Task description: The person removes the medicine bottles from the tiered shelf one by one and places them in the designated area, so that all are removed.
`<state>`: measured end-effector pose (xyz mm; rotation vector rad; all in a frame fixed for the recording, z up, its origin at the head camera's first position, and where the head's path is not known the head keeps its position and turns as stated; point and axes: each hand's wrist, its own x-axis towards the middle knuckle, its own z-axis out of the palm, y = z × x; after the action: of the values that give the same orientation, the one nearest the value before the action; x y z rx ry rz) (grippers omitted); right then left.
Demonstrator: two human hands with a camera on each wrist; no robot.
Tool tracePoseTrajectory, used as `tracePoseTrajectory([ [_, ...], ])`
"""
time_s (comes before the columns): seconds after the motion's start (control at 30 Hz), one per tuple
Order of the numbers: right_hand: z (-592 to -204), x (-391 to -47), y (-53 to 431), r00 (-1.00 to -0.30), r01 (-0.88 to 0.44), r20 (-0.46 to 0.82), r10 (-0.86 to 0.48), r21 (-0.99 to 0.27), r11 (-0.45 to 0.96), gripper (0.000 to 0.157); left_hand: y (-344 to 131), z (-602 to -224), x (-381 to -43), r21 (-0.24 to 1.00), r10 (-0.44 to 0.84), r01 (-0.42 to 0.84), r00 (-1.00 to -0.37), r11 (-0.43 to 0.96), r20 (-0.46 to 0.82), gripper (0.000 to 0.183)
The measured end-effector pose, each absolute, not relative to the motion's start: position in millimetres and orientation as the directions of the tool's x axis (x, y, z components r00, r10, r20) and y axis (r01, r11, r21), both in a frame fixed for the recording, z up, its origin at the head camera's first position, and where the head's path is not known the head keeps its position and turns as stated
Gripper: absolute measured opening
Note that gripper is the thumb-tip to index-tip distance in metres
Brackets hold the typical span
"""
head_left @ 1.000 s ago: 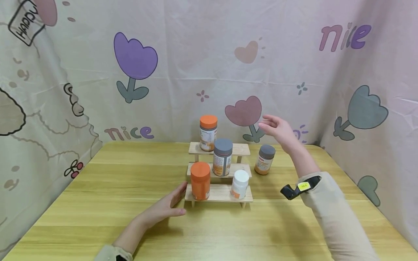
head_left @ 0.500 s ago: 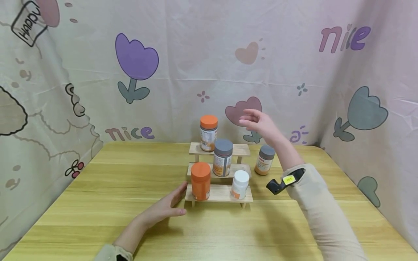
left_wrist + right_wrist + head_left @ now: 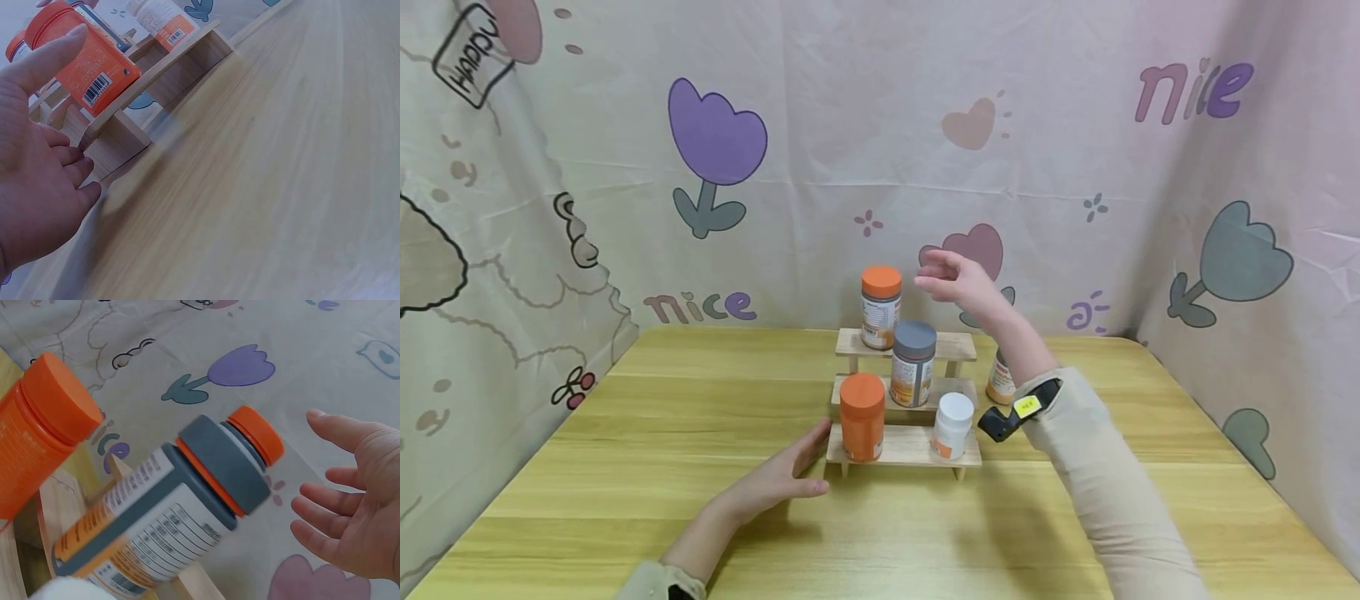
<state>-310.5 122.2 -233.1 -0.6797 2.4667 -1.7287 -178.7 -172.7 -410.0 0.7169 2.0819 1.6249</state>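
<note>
A three-step wooden stand (image 3: 902, 450) holds several bottles. On its top step, at the left, is a bottle with an orange lid (image 3: 881, 308). The middle step bears a grey-lidded bottle (image 3: 913, 367). An all-orange bottle (image 3: 862, 421) and a small white bottle (image 3: 952, 427) share the lowest step. My left hand (image 3: 782, 471) lies at the stand's left end, fingers at the lowest step and thumb apart. In the air right of the orange-lidded bottle, my right hand (image 3: 958, 279) hangs with loosely bent fingers and nothing in them. The right wrist view shows this hand (image 3: 356, 494) apart from the bottles.
Another bottle (image 3: 1002, 383) stands on the wooden table (image 3: 662, 417), right of the stand and partly hidden behind my right forearm. A patterned curtain (image 3: 820, 125) hangs behind the table and along both sides.
My right hand has moved left through the air, from above the bottle on the table toward the orange-lidded bottle. My left hand and the bottles have stayed in place.
</note>
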Motion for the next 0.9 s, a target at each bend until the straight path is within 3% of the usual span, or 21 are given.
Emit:
tracePoseTrajectory([
  [0.9, -245.9, -318.3, 74.6, -0.903, -0.337, 0.168, -0.396, -0.849, 0.408, 0.059, -172.8, -412.1, -179.4, 0.97, 0.617, 0.161, -0.787, 0.18, 0.016, 0.089],
])
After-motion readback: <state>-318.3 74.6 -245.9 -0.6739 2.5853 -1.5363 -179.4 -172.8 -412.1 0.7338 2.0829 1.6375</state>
